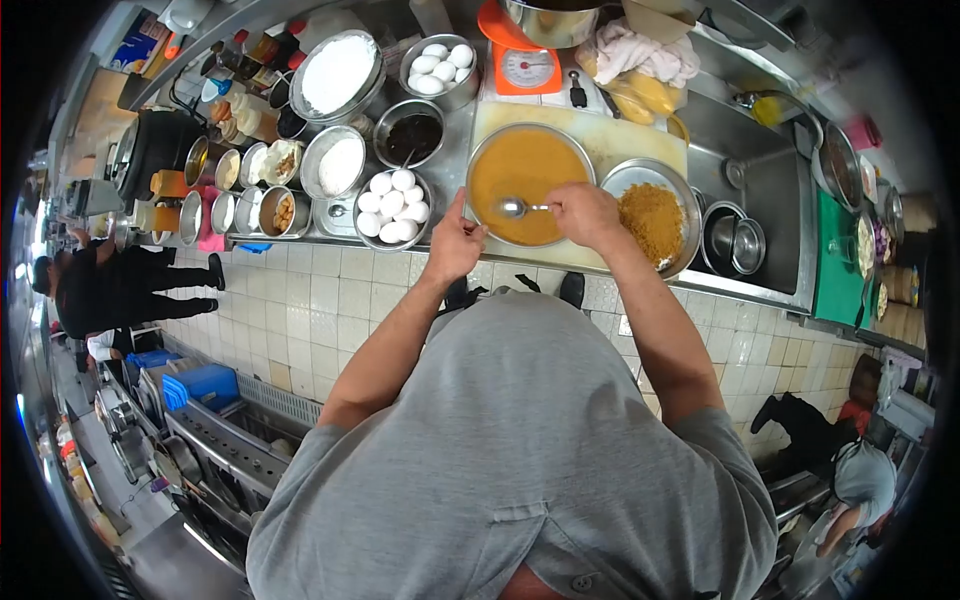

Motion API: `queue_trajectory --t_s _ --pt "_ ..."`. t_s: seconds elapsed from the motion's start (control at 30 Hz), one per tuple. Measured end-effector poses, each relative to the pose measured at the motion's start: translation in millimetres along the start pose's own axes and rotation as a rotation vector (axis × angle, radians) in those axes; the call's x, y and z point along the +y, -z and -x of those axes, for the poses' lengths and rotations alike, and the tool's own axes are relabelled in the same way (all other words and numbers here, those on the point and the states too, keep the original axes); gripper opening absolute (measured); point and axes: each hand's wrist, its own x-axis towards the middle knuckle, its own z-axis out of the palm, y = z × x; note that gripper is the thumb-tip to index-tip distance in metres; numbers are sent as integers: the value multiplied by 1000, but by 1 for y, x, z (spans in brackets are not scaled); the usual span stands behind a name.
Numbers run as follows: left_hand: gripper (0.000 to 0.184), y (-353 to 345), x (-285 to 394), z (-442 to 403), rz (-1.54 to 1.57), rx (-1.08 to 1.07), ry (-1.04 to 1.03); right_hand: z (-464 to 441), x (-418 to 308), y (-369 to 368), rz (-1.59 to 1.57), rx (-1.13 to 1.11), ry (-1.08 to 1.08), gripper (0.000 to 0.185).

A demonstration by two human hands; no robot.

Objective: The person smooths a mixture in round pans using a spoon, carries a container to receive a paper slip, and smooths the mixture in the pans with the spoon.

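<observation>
A round metal pan [474, 158] holds a smooth orange-brown mixture [530, 160]. In my right hand [585, 214] is a metal spoon [513, 207], its bowl low over the mixture near the front of the pan. My left hand [457, 245] is at the pan's front left rim, index finger along the outside and thumb at the near edge. Beside my right wrist, a metal bowl [622, 175] contains orange-brown crumbs [652, 222]. Both containers rest on a pale cutting board [620, 145].
Left of the pan stand bowls of eggs [392, 207], white powder [340, 75] and dark liquid [413, 137]. An orange scale [527, 70] sits behind. At right is a sink [782, 215] with metal bowls. Other people [90, 285] stand left and right.
</observation>
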Motion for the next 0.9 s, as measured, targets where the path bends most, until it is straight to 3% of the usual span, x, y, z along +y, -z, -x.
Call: queue_trajectory --t_s 0.3,0.67,0.8,0.9 --pt "90 3 8 3 36 -33 54 29 12 15 14 -126 41 22" --pt "87 3 12 2 29 -50 99 40 6 -1 -19 30 -29 20" --pt "88 3 10 2 55 -63 103 21 2 -9 -19 -48 15 18" --pt "91 3 9 1 10 -71 74 9 -5 -10 -22 96 -73 16"
